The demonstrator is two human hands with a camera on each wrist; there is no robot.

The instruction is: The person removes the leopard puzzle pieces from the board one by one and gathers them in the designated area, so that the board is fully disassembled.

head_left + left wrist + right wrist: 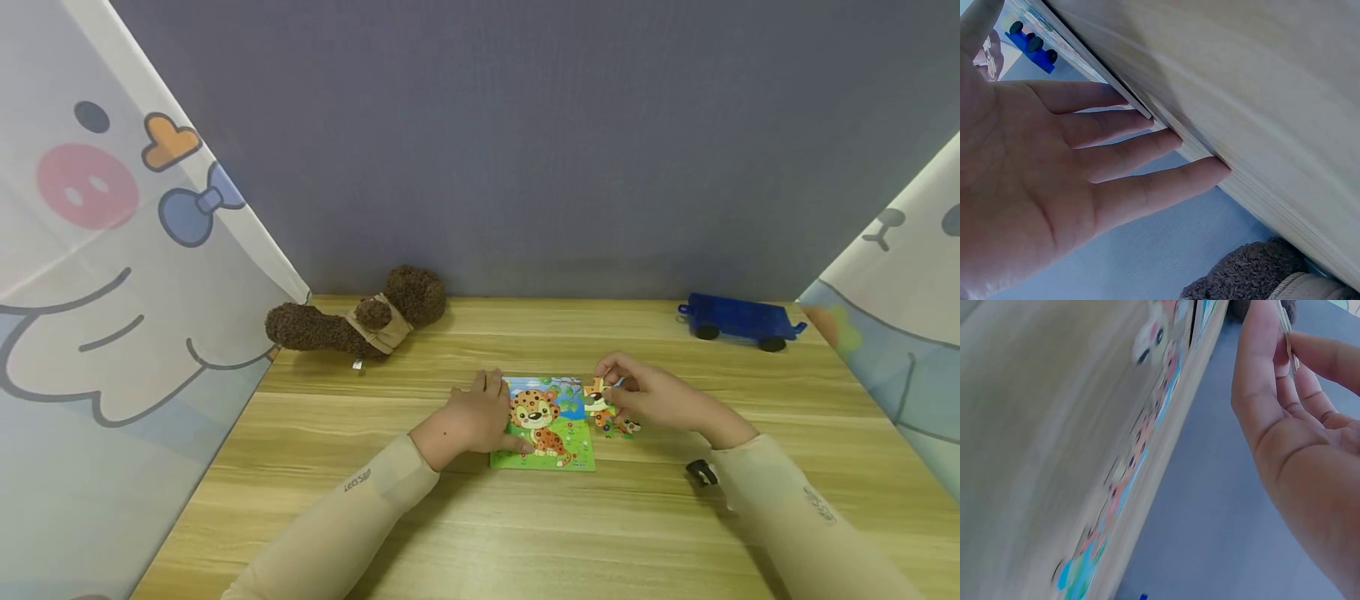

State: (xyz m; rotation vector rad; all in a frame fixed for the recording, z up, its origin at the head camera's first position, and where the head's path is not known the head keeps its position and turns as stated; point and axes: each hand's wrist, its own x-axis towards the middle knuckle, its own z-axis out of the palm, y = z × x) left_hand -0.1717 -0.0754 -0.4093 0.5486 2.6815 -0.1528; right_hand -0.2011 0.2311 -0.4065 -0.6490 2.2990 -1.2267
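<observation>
A jigsaw puzzle board (555, 454) with a cartoon leopard on green grass lies flat on the wooden table. My left hand (480, 417) rests on its left side, with straight fingers along the edge and the thumb over the lower part. In the left wrist view that hand (1041, 162) shows its palm and extended fingers. Just off the board's right edge, my right hand (648, 396) pinches a puzzle piece (595, 398) between thumb and fingers. The piece (1289, 340) appears edge-on in the right wrist view. Loose puzzle pieces (624, 427) lie under the right hand, partly hidden.
A brown plush toy (322, 329) lies at the table's back left. At the back right stands a blue toy wagon (738, 318) with black wheels. A small black object (701, 473) sits beside the right sleeve. A grey panel (510, 167) rises behind the table.
</observation>
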